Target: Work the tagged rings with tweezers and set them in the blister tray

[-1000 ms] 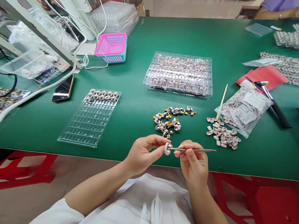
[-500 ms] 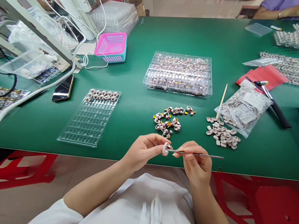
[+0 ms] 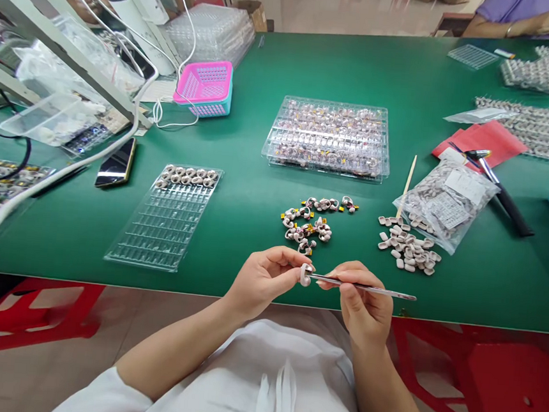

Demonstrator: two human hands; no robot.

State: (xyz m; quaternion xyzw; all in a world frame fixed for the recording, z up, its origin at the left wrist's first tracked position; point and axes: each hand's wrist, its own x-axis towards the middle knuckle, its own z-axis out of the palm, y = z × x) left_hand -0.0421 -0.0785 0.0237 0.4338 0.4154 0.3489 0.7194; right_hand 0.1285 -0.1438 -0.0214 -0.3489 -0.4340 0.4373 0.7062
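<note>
Between thumb and fingers, my left hand (image 3: 268,276) pinches a small beige ring-shaped part (image 3: 305,275) near the table's front edge. My right hand (image 3: 362,297) is closed round a pair of metal tweezers (image 3: 392,294), whose tip reaches into the ring-shaped part. Just beyond my hands lies a loose group of similar ring-shaped parts (image 3: 308,229) with yellow tabs. A pile of small beige caps (image 3: 412,250) sits to the right. On the left, a clear compartment tray (image 3: 151,234) has its far rows filled with ring-shaped parts.
Stacked clear trays of parts (image 3: 328,140) stand mid-table. At right are a plastic bag of caps (image 3: 448,195), a wooden stick (image 3: 408,182), a black-handled tool (image 3: 510,204) and red sheets (image 3: 494,145). A phone (image 3: 115,163), pink basket (image 3: 203,81) and metal frame (image 3: 76,60) occupy the left. Co-workers sit opposite.
The outer end of the tweezers has swung slightly lower and to the right as my right hand turned a little. My left hand keeps its pinch on the ring-shaped part.
</note>
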